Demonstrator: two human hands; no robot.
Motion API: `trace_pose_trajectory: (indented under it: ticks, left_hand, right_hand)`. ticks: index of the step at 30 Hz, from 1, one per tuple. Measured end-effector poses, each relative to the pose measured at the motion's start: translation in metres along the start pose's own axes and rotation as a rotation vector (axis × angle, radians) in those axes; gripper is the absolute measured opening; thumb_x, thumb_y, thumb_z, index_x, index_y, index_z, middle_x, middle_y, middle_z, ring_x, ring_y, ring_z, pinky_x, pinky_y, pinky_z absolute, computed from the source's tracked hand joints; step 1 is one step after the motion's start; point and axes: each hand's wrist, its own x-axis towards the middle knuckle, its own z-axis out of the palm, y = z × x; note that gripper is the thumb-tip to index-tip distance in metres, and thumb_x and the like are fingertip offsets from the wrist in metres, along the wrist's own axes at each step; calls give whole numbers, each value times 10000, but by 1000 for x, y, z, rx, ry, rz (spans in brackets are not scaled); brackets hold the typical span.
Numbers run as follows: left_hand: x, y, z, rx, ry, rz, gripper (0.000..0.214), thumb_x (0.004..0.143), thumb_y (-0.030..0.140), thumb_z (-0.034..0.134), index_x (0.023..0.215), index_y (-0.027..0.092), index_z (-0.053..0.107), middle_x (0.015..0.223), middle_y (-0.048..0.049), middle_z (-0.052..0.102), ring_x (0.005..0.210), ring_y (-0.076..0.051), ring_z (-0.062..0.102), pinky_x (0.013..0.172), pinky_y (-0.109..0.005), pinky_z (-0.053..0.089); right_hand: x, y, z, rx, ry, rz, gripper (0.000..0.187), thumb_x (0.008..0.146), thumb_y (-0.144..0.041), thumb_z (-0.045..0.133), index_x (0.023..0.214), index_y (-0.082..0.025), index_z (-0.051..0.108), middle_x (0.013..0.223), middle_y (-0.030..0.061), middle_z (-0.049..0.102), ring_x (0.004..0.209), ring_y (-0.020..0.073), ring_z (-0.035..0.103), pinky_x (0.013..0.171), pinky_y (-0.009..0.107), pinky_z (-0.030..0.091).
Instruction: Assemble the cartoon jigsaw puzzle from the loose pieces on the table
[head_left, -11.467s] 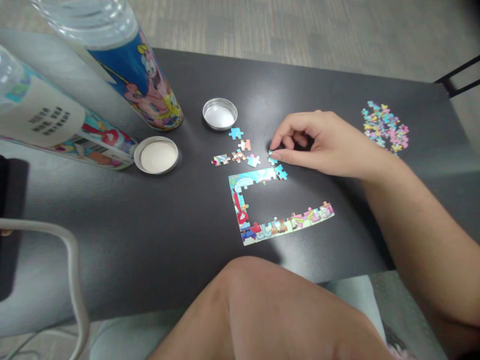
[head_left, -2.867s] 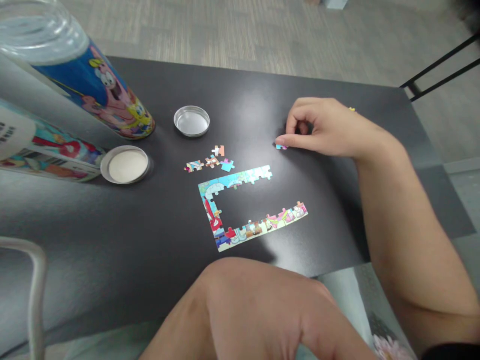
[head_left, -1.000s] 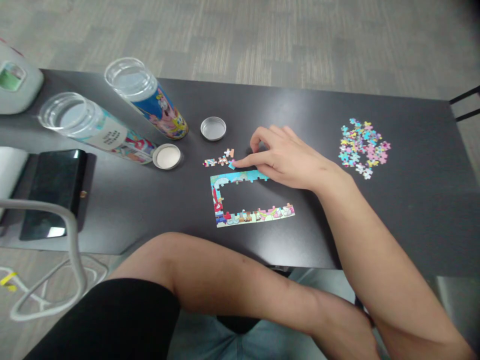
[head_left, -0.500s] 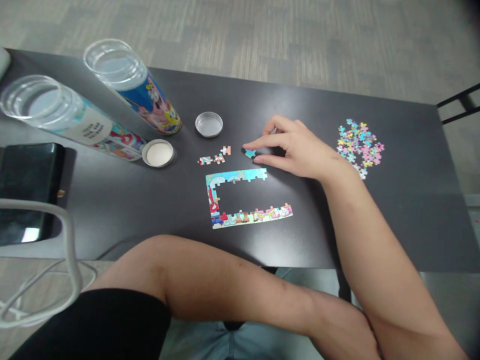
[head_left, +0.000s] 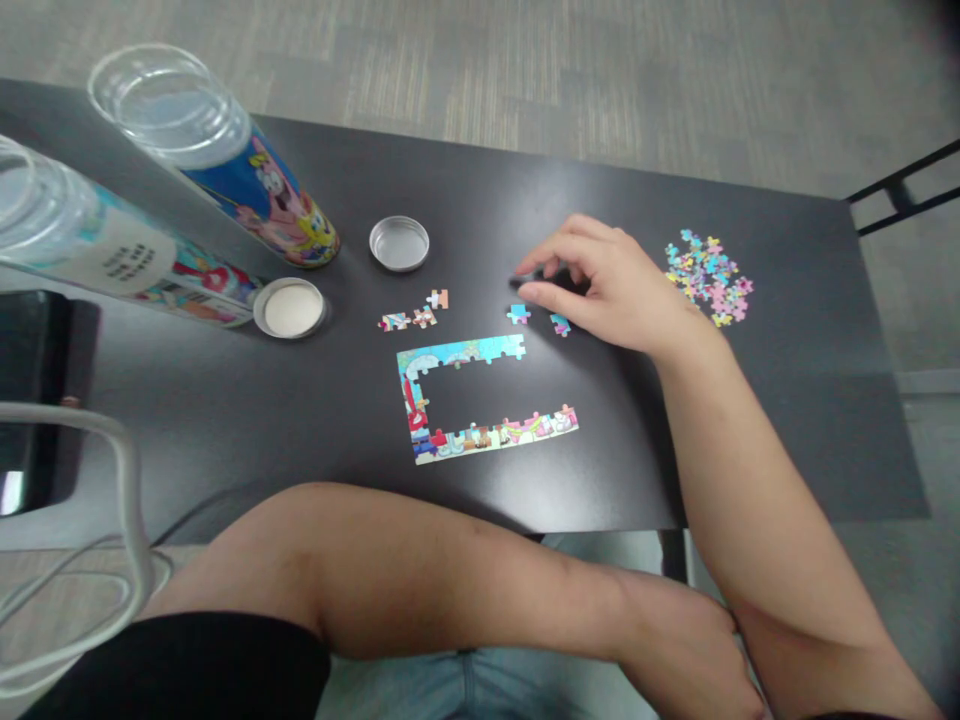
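Note:
My right hand (head_left: 600, 285) hovers low over the black table (head_left: 225, 420) with its fingers stretched out to the left and nothing in them. Just below its fingertips lie two small blue puzzle pieces (head_left: 517, 314), (head_left: 559, 323). The partly built puzzle border (head_left: 420, 400), shaped like a C, lies in front of them. My left forearm crosses the bottom of the view, and my left hand (head_left: 675, 650) rests below the table edge by my right elbow, its fingers hidden.
A pile of loose pieces (head_left: 709, 277) sits right of my hand. A few joined pieces (head_left: 412, 315) lie left of the border. Two metal lids (head_left: 399, 243), (head_left: 289, 308) and two clear cartoon-printed tubes (head_left: 225, 170), (head_left: 90, 250) stand at the left. A black case (head_left: 30, 400) lies far left.
My right hand has let go of the blue piece it pinched half a second ago; the piece now lies on the table. The hand drew back to the right and opened.

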Motion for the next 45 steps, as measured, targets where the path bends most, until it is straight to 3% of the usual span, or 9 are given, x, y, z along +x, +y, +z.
trace_pose_trajectory:
  ticks: [2,5,10,18,24,28,37,45]
  left_hand:
    - [1,9,8,-49,78,204,828,1047,513,799,890,187,54,672,8,-111,637,-269,-161,630,-441,51]
    - [6,11,15,-82,79,249,779,1083,492,739,884,201,44,667,19,-128,613,-267,-155,606,-431,97]
    - [8,11,16,-98,110,239,803,1050,482,780,876,203,47,662,19,-129,612,-259,-167,594,-429,111]
    - [4,7,11,-107,139,169,789,1065,450,783,888,203,55,708,2,-68,669,-291,-139,655,-459,108]
    - [6,11,18,-98,141,164,786,1036,396,800,871,212,54,724,1,-63,686,-302,-145,659,-467,107]
    - [8,14,21,-100,152,153,787,1041,418,787,878,216,44,722,3,-89,681,-303,-150,669,-468,101]
    - [8,16,23,-122,147,115,808,1060,421,815,868,217,57,703,15,-42,663,-292,-129,642,-471,162]
    - [8,15,19,-144,114,111,822,1055,434,823,870,212,54,693,17,-12,653,-283,-106,639,-476,179]
  right_hand:
    - [-8,5,-1,27,6,-29,403,1175,-635,899,1434,-331,959,1272,102,815,1083,327,723,1090,529,541]
    - [-14,7,0,28,4,-35,316,1152,-537,942,1408,-354,974,1278,97,811,1066,314,722,1096,534,536]
    - [-13,0,1,44,-10,-41,227,1157,-353,878,1360,-357,979,1270,99,830,1083,320,749,1074,530,543]
    - [-12,2,-5,144,-21,-39,146,1072,-358,941,1208,-311,971,1237,76,847,957,258,698,984,471,554]
    - [-17,5,-25,271,-191,-21,209,1135,-496,958,1136,-287,949,870,-14,746,786,202,619,811,404,479]
    - [-18,0,-27,318,-258,-9,220,1159,-491,951,1163,-271,961,804,-34,704,739,184,570,728,397,419]
    - [-15,-6,-17,321,-247,3,203,1137,-471,974,1159,-272,942,831,-26,748,755,188,583,750,407,444]
    - [-13,-13,-15,329,-247,49,241,1113,-523,982,1145,-293,918,909,7,811,835,222,662,826,436,543]
